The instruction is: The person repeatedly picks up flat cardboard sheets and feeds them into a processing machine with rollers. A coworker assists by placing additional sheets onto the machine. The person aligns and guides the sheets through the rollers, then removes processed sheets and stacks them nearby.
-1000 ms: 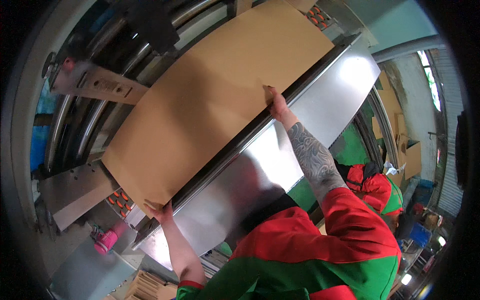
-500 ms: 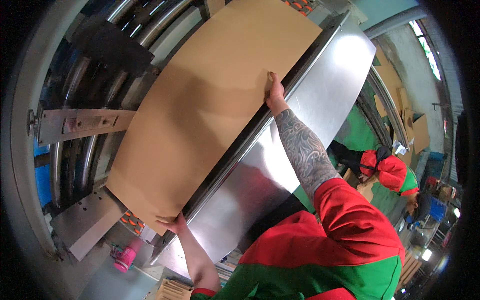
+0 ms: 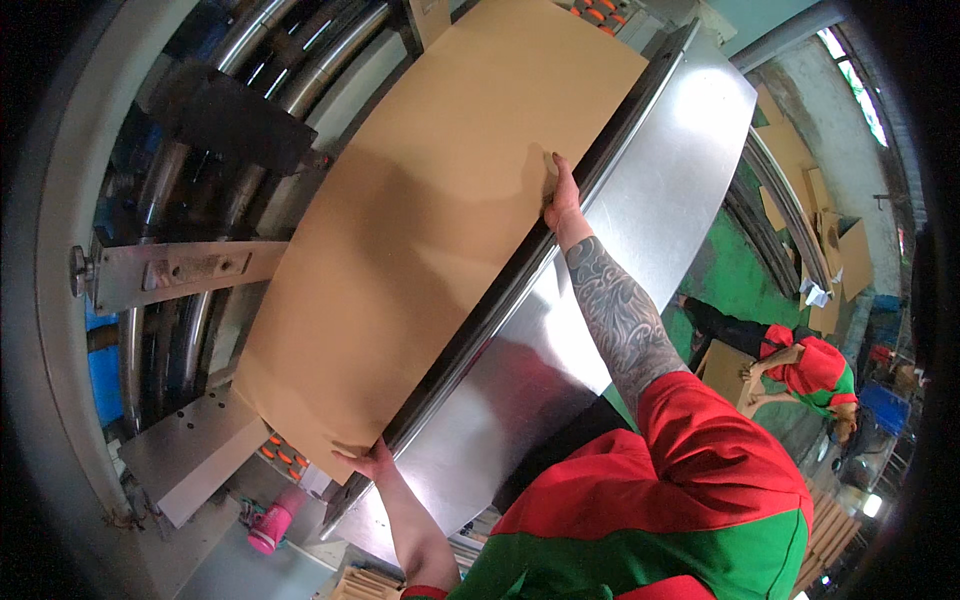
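A large brown corrugated cardboard sheet (image 3: 430, 230) is seen lying flat on the feed bed of a machine, its near long edge set against a dark metal lip (image 3: 520, 290) that runs along the top of a curved, polished steel guard panel (image 3: 640, 230). The sheet is gripped at two places on that near edge: the right hand (image 3: 562, 200) is closed over the edge about midway, fingers laid on the board's upper face, and the left hand (image 3: 368, 462) is clasped on the lower corner. The board is judged to be already placed on the bed but not yet let go; its final squaring and release appear to be left. Beyond the sheet, steel rollers (image 3: 270, 40) and a metal side guide bracket (image 3: 170, 272) are visible, with a row of orange rollers (image 3: 283, 455) showing under the lower corner. A pink bottle (image 3: 272, 520) stands below. Further right, on a green floor (image 3: 735, 275), another person in red and green (image 3: 800, 370) is bent over flat cardboard.
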